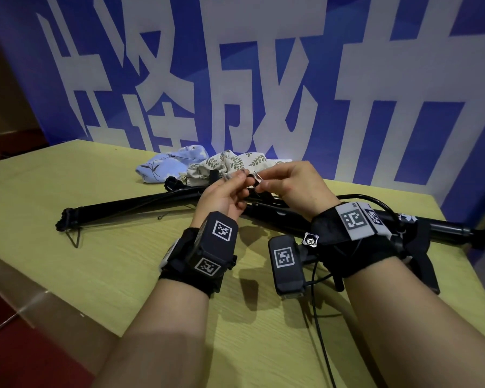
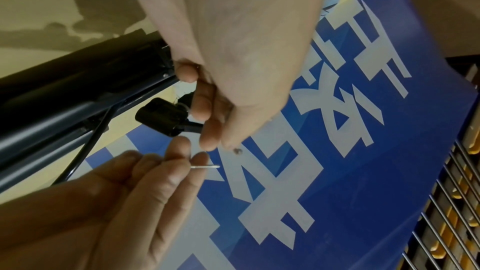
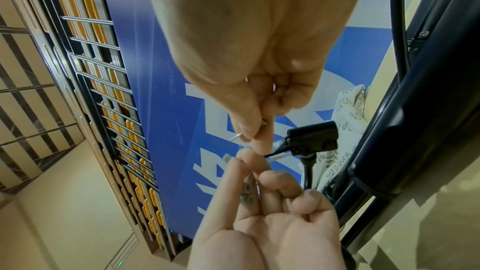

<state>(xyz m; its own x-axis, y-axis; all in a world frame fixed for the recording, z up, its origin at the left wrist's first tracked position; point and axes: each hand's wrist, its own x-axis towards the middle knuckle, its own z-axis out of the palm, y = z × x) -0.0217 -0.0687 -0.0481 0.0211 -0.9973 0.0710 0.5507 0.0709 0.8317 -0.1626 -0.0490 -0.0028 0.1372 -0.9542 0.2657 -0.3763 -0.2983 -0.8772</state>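
My right hand (image 1: 291, 183) has its thumb and forefinger closed tight on a thin metal pin (image 2: 205, 167), with the other fingers loosely curled beside them. My left hand (image 1: 223, 197) is palm up, its fingers bent in, and its fingertips pinch a small pale bit (image 3: 226, 157); what that bit is I cannot tell. Both pieces are in the air between my hands, tip close to tip, above the black tubes (image 1: 123, 204) that lie across the table (image 1: 67, 177). A small black part (image 2: 161, 118) hangs just beside my fingers, and two cloth bags (image 1: 235, 161) lie behind.

I judge the pin to be very light, stiff and smooth, the kind of thing that slides or rolls out of a grip with no warning. It likely wants the flat pads, not the nails, and a hold set back from the end so the tip stands free for lining up. The pale bit seems just as slight, so squeezing harder would only hide it. If either one drops, it could vanish among the tubes.
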